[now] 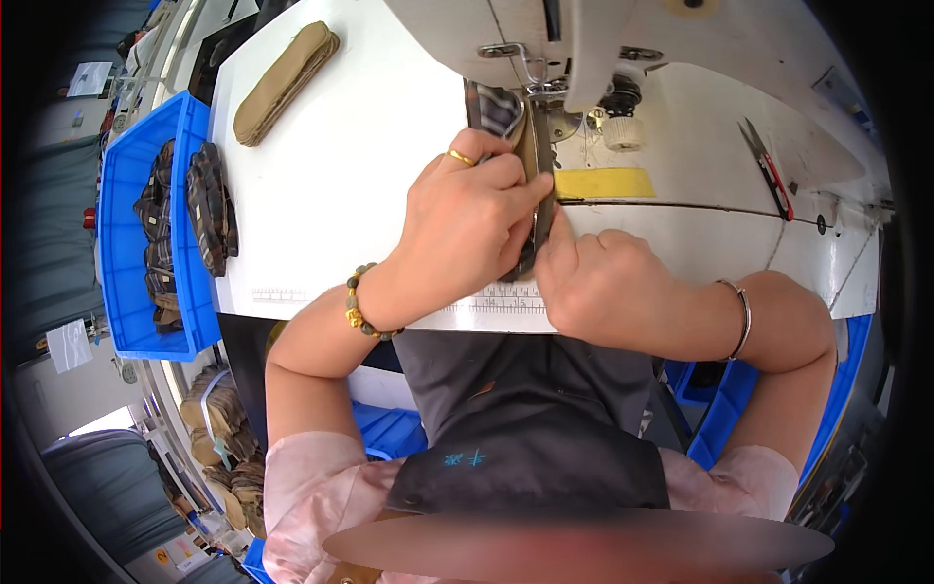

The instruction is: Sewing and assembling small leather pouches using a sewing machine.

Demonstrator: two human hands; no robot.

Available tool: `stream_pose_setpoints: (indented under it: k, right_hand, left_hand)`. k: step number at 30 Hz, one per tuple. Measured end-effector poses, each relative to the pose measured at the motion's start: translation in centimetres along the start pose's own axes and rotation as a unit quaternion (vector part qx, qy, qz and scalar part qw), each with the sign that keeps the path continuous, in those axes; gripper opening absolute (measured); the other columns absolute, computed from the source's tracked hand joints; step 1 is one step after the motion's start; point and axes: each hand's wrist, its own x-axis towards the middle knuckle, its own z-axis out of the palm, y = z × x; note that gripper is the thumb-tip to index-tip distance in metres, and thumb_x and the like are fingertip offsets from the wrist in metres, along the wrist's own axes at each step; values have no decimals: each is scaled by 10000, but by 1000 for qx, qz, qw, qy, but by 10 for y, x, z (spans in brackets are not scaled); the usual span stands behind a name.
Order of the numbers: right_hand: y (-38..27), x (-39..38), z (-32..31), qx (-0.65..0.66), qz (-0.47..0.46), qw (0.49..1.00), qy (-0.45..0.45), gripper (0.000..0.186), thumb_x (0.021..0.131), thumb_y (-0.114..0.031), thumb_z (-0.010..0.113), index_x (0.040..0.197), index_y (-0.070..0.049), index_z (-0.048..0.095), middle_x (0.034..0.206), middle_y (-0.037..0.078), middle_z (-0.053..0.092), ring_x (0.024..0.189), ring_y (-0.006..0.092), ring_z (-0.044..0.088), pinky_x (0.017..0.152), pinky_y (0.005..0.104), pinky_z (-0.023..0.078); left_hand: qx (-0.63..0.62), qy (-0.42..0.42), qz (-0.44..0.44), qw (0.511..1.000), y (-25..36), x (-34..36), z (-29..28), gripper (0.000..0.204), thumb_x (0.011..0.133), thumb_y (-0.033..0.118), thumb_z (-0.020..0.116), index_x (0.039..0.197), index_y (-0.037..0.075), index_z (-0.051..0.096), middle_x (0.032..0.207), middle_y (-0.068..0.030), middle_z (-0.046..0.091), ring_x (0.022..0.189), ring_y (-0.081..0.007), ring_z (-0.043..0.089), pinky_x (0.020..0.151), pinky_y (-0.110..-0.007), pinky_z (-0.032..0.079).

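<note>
At the sewing machine [584,58], a piece of plaid and khaki fabric with a dark edge [527,151] lies beside the needle area, its far end close to the presser foot. My left hand [462,219] is closed on the fabric from the left, fingers bent over it. From the right, my right hand [608,282] pinches the dark near edge of the same piece, its fingers curled. Both hands touch the work close together, hiding much of its near part. A yellow block [605,183] sits just right of the fabric.
Red-handled thread snips [769,170] lie at the right. A stack of khaki pieces [285,86] rests at the far left of the white table [321,204]. Beside a blue bin [115,243] holding plaid pieces is another plaid bundle [209,209]. A ruler strip [496,302] runs along the front edge.
</note>
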Motion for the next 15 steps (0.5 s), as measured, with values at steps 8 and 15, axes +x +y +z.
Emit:
stream_pose_setpoints:
  k: [8,15]
  right_hand:
    - [20,9,19,2,2,998,61,290,635,-128,656,810,100,698,889,357,691,472,158,586,423,292,463]
    - [30,12,19,8,23,999,47,295,635,-129,651,818,95,705,876,333,698,492,150,599,429,297,469]
  left_hand:
    - [43,48,27,998,-29,18,12,202,735,94,751,934,100,792,773,-9,630,915,-265,620,714,-347,530]
    - [78,43,9,996,-31,20,11,196,754,121,747,944,133,792,846,11,636,1001,-229,605,907,-405,498]
